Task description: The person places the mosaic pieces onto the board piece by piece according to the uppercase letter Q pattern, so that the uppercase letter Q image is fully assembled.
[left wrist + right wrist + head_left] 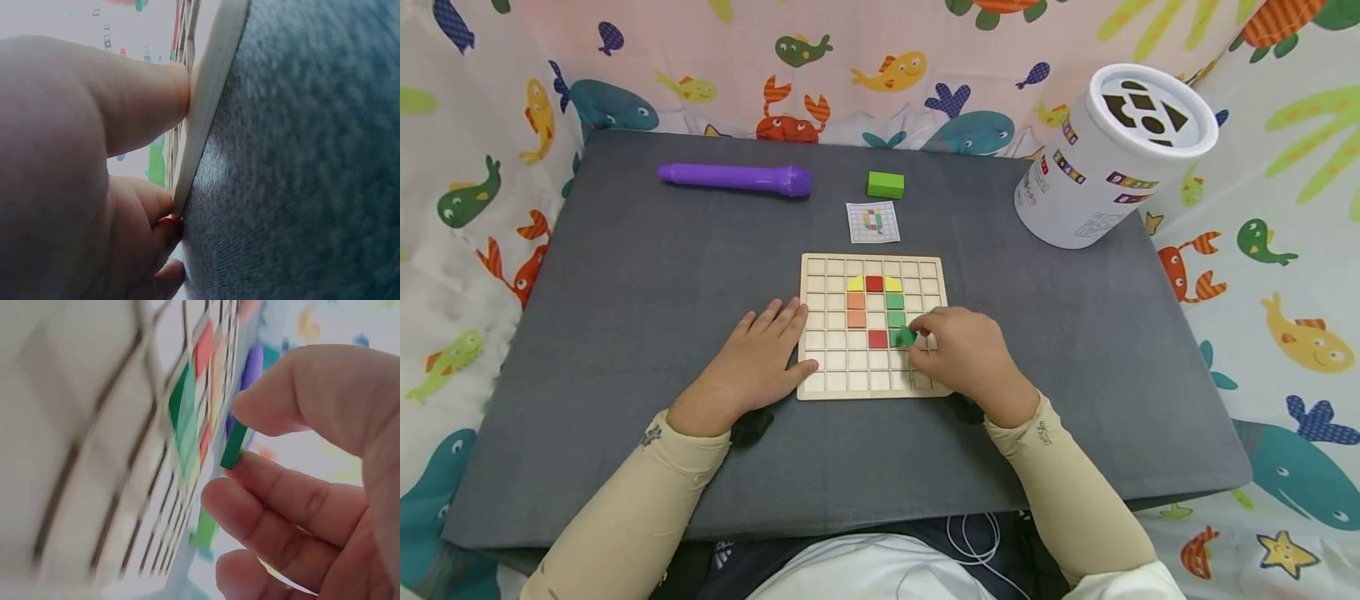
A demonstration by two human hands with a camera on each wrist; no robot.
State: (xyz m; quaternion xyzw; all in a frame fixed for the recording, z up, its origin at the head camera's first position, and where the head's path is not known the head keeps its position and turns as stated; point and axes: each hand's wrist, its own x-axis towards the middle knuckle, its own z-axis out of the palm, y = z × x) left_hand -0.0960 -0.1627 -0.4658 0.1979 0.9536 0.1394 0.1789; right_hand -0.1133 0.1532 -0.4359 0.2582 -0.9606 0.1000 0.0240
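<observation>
A wooden grid board (pixel 835 383) lies on the table. In its cells sit two yellow corner pieces (pixel 855 284), red tiles (pixel 874 284) at top and bottom, two orange tiles (pixel 856 310) on the left and a column of green tiles (pixel 895 310) on the right. My left hand (pixel 752 364) rests at the board's left edge, fingers extended, with the thumb (pixel 156 94) touching its rim. Over the lower end of the green column, my right hand (pixel 973 350) pinches a small green tile (pixel 234 445) between thumb and fingertips. In the right wrist view this tile is held apart from the board.
Behind the board lies a small pattern card (pixel 873 222), with a light-green block (pixel 885 185) beyond it. A purple marker-shaped tube (pixel 735 178) lies at the back left. The white tub (pixel 1075 200) with a cut-out lid stands at the back right.
</observation>
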